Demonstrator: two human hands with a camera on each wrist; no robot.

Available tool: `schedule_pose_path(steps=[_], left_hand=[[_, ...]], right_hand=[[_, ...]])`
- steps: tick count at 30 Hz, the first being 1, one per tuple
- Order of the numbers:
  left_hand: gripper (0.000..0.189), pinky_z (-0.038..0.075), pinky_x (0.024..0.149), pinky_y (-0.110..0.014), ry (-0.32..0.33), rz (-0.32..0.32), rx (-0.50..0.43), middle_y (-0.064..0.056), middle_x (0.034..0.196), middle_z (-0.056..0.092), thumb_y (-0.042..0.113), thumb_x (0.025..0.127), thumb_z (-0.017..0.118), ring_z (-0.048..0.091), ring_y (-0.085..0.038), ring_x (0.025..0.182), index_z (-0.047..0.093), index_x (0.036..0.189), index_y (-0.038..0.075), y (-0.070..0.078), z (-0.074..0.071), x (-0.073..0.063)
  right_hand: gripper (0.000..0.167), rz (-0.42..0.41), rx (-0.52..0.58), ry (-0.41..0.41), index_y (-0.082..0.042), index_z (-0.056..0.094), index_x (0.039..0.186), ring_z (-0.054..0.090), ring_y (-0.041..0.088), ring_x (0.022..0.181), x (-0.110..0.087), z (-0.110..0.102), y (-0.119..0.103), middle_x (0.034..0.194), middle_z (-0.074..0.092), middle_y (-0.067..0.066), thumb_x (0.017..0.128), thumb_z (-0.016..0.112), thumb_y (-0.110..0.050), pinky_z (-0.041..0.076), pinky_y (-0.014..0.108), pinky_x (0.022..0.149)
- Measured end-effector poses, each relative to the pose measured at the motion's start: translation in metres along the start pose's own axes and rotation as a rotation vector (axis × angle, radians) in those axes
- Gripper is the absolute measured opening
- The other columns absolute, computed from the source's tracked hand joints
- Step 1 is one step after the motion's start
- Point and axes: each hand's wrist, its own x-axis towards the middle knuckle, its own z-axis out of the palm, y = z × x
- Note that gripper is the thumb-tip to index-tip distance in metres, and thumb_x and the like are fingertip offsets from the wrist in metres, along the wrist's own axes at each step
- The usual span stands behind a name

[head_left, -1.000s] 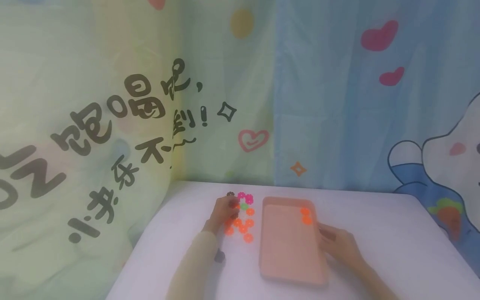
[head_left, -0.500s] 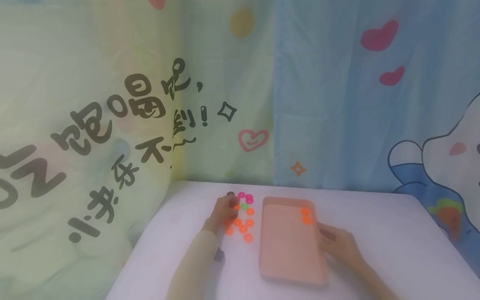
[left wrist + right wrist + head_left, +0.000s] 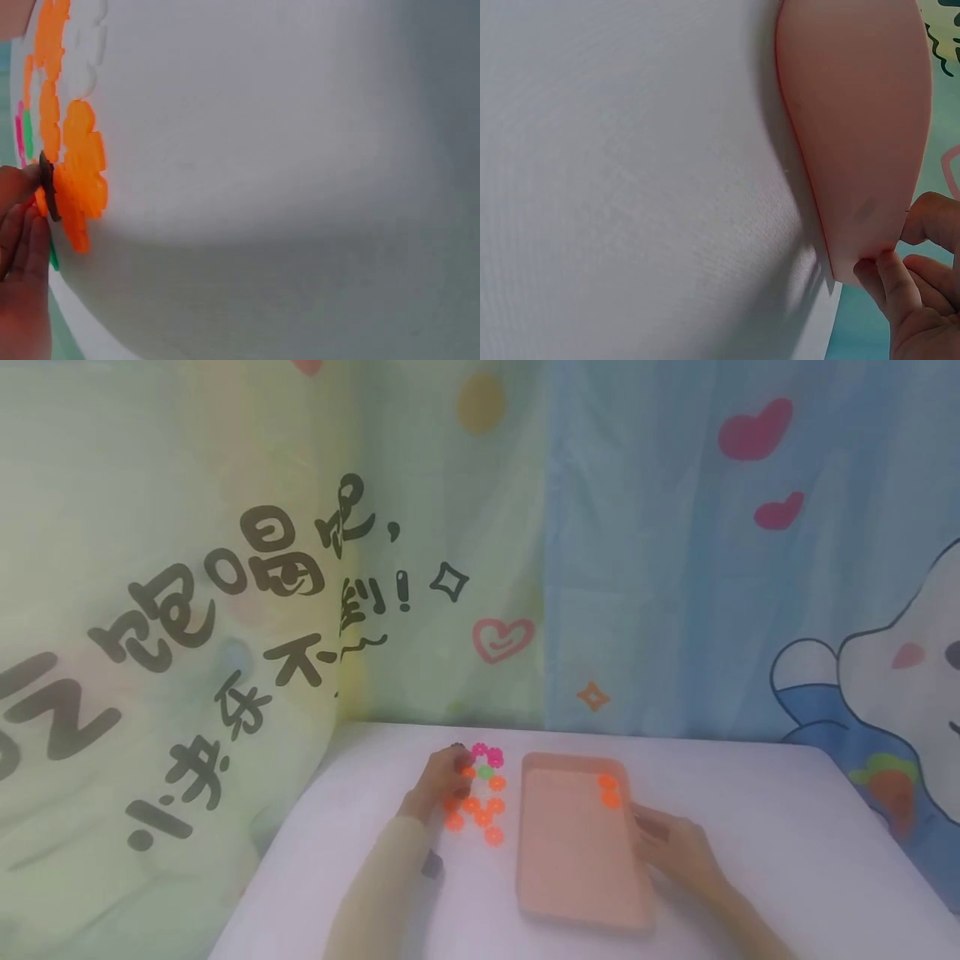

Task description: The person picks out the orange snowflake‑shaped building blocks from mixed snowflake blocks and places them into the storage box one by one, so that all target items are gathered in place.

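At the left of the table, my left hand (image 3: pixel 441 777) is among several small flower-shaped pieces. Its thumb and fingers pinch a thin dark brown flower-shaped piece (image 3: pixel 48 187), seen edge-on in the left wrist view. Orange flower pieces (image 3: pixel 84 161) lie right beside the fingertips. My right hand (image 3: pixel 678 850) grips the right side wall of a pink rectangular tray (image 3: pixel 573 860); in the right wrist view its thumb (image 3: pixel 928 217) is at the rim and the other fingers press the outer wall. Two orange flower pieces (image 3: pixel 609 791) lie at the tray's far right inside.
Pink flower pieces (image 3: pixel 495 757) and a green flower piece (image 3: pixel 486 772) lie behind the orange ones, left of the tray. Clear whitish pieces (image 3: pixel 82 52) show in the left wrist view. Printed curtains (image 3: pixel 637 568) stand behind the white table (image 3: pixel 750 802).
The head view has shifted slightly. My left hand has edged slightly back and covers more of the dark piece at the far side. My right hand and the tray stay in place.
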Motion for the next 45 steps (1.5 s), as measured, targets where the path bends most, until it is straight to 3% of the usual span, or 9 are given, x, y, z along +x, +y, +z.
schedule_pose_path(steps=[8, 15, 18, 25, 28, 34, 36, 40, 45], left_hand=[[0.054, 0.056, 0.080, -0.037, -0.006, -0.057, 0.084, 0.001, 0.118, 0.057, 0.004, 0.081, 0.075, 0.053, -0.021, 0.109, 0.055, 0.129, 0.017, 0.009, 0.000, 0.001], [0.058, 0.053, 0.085, -0.033, 0.061, 0.100, 0.371, -0.001, 0.114, 0.057, 0.013, 0.079, 0.081, 0.053, -0.019, 0.107, 0.056, 0.132, 0.012, 0.013, 0.004, -0.003], [0.060, 0.052, 0.087, -0.033, 0.083, 0.151, 0.421, -0.001, 0.112, 0.059, 0.017, 0.077, 0.082, 0.054, -0.019, 0.106, 0.056, 0.131, 0.012, 0.015, 0.004, -0.005], [0.072, 0.051, 0.092, -0.042, 0.059, 0.041, 0.263, -0.006, 0.135, 0.054, 0.008, 0.081, 0.077, 0.047, -0.027, 0.126, 0.045, 0.145, 0.014, 0.022, -0.001, -0.010], [0.073, 0.055, 0.084, -0.037, 0.069, 0.040, 0.207, -0.005, 0.135, 0.053, 0.006, 0.082, 0.075, 0.051, -0.023, 0.119, 0.043, 0.147, 0.015, 0.022, -0.001, -0.009], [0.063, 0.055, 0.055, -0.031, 0.079, 0.123, 0.082, -0.008, 0.130, 0.056, 0.006, 0.089, 0.068, 0.061, -0.021, 0.072, 0.043, 0.146, 0.011, 0.046, -0.004, -0.024], [0.062, 0.054, 0.052, -0.033, 0.066, 0.137, 0.040, -0.007, 0.132, 0.056, 0.010, 0.090, 0.068, 0.062, -0.023, 0.076, 0.042, 0.147, 0.013, 0.058, -0.005, -0.030], [0.061, 0.054, 0.053, -0.033, 0.051, 0.198, 0.016, -0.001, 0.132, 0.056, 0.020, 0.090, 0.070, 0.053, -0.020, 0.108, 0.044, 0.146, 0.017, 0.073, -0.004, -0.034], [0.052, 0.055, 0.079, -0.033, 0.046, 0.351, -0.016, 0.000, 0.125, 0.061, 0.018, 0.090, 0.069, 0.059, -0.017, 0.111, 0.052, 0.139, 0.016, 0.071, 0.004, -0.019]], right_hand=[[0.070, 0.024, -0.004, 0.000, -0.022, 0.042, 0.147, 0.041, 0.036, 0.134, 0.000, 0.001, -0.007, 0.146, 0.047, 0.006, 0.087, 0.066, -0.049, 0.038, 0.059, 0.101], [0.067, 0.017, -0.036, 0.012, -0.018, 0.041, 0.148, 0.041, 0.037, 0.134, -0.002, 0.002, -0.010, 0.147, 0.045, 0.009, 0.090, 0.065, -0.041, 0.038, 0.059, 0.101], [0.066, 0.010, -0.057, 0.014, -0.019, 0.041, 0.148, 0.042, 0.037, 0.134, -0.001, 0.003, -0.008, 0.147, 0.046, 0.008, 0.091, 0.063, -0.045, 0.038, 0.059, 0.101], [0.067, 0.034, -0.047, 0.015, -0.022, 0.042, 0.148, 0.042, 0.037, 0.133, 0.004, 0.004, -0.001, 0.146, 0.048, 0.008, 0.089, 0.064, -0.048, 0.038, 0.060, 0.100], [0.067, 0.025, -0.042, 0.012, -0.022, 0.042, 0.148, 0.042, 0.037, 0.134, 0.004, 0.003, -0.001, 0.146, 0.047, 0.007, 0.090, 0.064, -0.046, 0.038, 0.060, 0.100], [0.065, -0.001, -0.042, 0.008, -0.020, 0.043, 0.147, 0.043, 0.036, 0.133, -0.001, 0.001, -0.007, 0.145, 0.049, 0.008, 0.090, 0.065, -0.041, 0.040, 0.058, 0.100], [0.065, -0.009, -0.046, 0.013, -0.019, 0.043, 0.147, 0.044, 0.036, 0.132, -0.003, 0.001, -0.009, 0.144, 0.049, 0.008, 0.090, 0.065, -0.041, 0.040, 0.058, 0.100], [0.066, -0.007, -0.046, 0.018, -0.018, 0.043, 0.147, 0.044, 0.037, 0.132, -0.005, 0.000, -0.012, 0.144, 0.049, 0.009, 0.090, 0.065, -0.043, 0.040, 0.058, 0.100], [0.065, 0.012, -0.033, 0.009, -0.017, 0.044, 0.146, 0.044, 0.038, 0.131, -0.006, 0.000, -0.015, 0.143, 0.050, 0.011, 0.089, 0.066, -0.038, 0.041, 0.058, 0.099]])
